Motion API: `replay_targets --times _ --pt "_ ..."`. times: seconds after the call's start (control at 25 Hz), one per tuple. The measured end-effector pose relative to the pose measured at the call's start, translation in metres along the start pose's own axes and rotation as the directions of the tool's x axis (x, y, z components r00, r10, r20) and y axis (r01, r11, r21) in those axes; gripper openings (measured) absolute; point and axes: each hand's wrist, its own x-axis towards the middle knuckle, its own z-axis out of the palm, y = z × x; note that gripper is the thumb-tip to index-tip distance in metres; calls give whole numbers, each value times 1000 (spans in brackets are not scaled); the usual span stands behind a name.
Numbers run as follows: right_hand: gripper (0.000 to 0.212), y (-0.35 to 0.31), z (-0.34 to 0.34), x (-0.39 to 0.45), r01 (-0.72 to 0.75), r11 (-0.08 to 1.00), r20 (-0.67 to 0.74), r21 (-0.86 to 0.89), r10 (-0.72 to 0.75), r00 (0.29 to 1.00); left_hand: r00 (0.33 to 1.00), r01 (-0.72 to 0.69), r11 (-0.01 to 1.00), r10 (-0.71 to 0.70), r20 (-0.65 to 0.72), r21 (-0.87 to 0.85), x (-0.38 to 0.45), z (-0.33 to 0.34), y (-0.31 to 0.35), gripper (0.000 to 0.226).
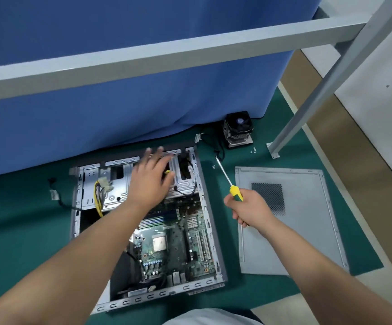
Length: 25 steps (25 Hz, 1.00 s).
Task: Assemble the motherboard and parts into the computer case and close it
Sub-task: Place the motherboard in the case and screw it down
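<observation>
The open computer case [143, 221] lies flat on the green mat [26, 219], its far edge close against the blue curtain [119, 66] and its near edge toward the person. The motherboard [173, 245] sits inside the case, in its right and near part, with the bare processor socket [159, 241] exposed. The metal drive cage [110, 184] fills the far part of the case; a yellow-wired power connector [102, 184] lies over its left side.

The left hand [151, 179] reaches over the drive cage with fingers spread and mostly straight; whether it touches the metal cannot be told, and it grips nothing visible. The right hand [249, 208] is closed around the yellow-and-green handle of a screwdriver [227, 181], held above the mat between the case's right edge and the side panel [296, 221], shaft pointing away toward the far edge.

The side panel lies flat to the right of the case, apart from it, with a strip of bare mat between them; its right edge runs near the mat's right edge. The CPU cooler [238, 130] stands at the far edge of the mat beside the curtain hem, its cable trailing leftward. Small screws [253, 150] lie just right of it, near the foot of a grey frame post [273, 150]. A loose cable [56, 195] lies left of the case.
</observation>
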Motion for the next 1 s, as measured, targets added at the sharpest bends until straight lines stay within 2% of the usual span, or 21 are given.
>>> replay_targets --times 0.08,0.24,0.4,0.56,0.84,1.0 --pt "16 9 -9 28 -41 999 -27 15 42 999 996 65 995 -69 58 69 1 16 -22 61" --pt "14 12 -6 89 -84 996 -50 21 85 995 997 74 987 -75 0 142 0 34 -33 59" --pt "8 3 7 149 -25 998 -109 -58 19 994 997 76 987 -72 -32 139 1 39 -36 57" --pt "13 -6 19 192 47 978 -206 -201 -89 975 996 67 987 -58 -61 145 1 43 -39 58" --pt "20 0 28 217 97 929 -168 -356 -166 972 995 49 988 -35 -98 144 0 46 -39 59" --pt "16 3 28 220 97 928 -179 -360 -171 969 994 50 986 -33 -106 160 0 47 -39 59"
